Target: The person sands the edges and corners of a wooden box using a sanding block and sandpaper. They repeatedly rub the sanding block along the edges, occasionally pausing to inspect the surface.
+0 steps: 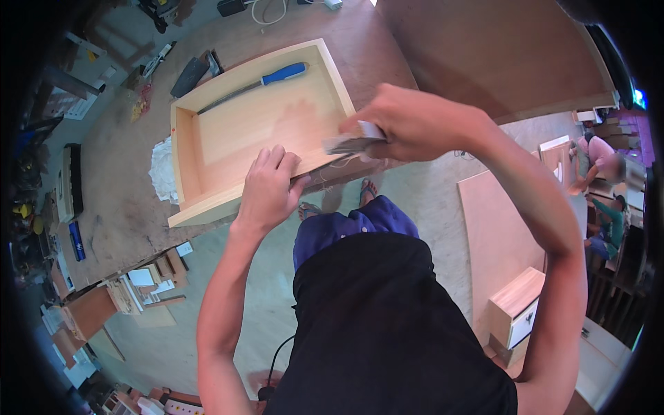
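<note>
A shallow wooden drawer box (175,155) lies on the workbench, open side up. My left hand (270,187) grips its near long board, fingers over the top edge and thumb on the outer side. In my right hand (410,124) is a greyish-white block or folded pad (355,140), blurred, held at the right part of that near edge; its exact kind I cannot tell. Inside the drawer, along the far side, lies a file with a blue handle (284,73). White crumpled cloth or paper (163,171) shows beneath the drawer's left end.
The workbench (119,207) carries a dark sander-like tool (190,77), a blue marker-like item (77,241) and a small bag (141,104). Wood offcuts (155,280) lie at lower left. A small cabinet (516,306) stands at right; two people (602,161) are farther off.
</note>
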`<state>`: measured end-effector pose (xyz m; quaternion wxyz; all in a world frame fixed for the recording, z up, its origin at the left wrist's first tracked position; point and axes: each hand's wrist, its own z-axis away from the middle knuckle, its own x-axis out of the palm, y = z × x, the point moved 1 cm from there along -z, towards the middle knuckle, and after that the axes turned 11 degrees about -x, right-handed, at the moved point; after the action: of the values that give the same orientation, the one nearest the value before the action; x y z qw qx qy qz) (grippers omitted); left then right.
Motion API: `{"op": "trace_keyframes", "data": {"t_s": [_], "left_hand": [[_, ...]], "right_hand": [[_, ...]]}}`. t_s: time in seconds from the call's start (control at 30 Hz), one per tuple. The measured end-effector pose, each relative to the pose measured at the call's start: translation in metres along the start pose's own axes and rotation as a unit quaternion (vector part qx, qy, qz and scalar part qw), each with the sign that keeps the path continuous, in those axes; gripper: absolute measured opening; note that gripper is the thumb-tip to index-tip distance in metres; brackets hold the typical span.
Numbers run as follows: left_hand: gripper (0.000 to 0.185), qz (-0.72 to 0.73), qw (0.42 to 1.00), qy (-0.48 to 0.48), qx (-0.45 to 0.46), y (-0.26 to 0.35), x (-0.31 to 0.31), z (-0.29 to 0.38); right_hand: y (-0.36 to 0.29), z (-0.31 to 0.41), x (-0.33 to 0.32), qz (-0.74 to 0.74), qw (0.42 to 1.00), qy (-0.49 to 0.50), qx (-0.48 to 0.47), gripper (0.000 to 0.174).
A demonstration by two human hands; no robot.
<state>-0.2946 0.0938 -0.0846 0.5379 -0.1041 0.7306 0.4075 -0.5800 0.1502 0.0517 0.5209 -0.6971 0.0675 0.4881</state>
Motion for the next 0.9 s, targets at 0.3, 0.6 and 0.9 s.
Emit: {"op": "trace_keyframes", "data": {"t_s": [0.3, 0.6, 0.9], "left_hand": [[0.045, 0.101, 0.991, -0.084, 0.017, 0.02, -0.007, -0.01], [0.061, 0.203, 0.967, -0.152, 0.021, 0.022, -0.033, -0.01], [0.036, 0.12, 0.989, 0.039, 0.078, 0.015, 0.019, 0.002]], "right_hand": [[-0.017, -0.003, -0.021, 0.013, 0.998, -0.055, -0.001, 0.023], [-0.015, -0.016, -0.006, -0.024, 0.994, -0.098, -0.039, 0.024], [-0.018, 0.008, -0.027, -0.056, 0.985, -0.165, 0.009, 0.024]]}}
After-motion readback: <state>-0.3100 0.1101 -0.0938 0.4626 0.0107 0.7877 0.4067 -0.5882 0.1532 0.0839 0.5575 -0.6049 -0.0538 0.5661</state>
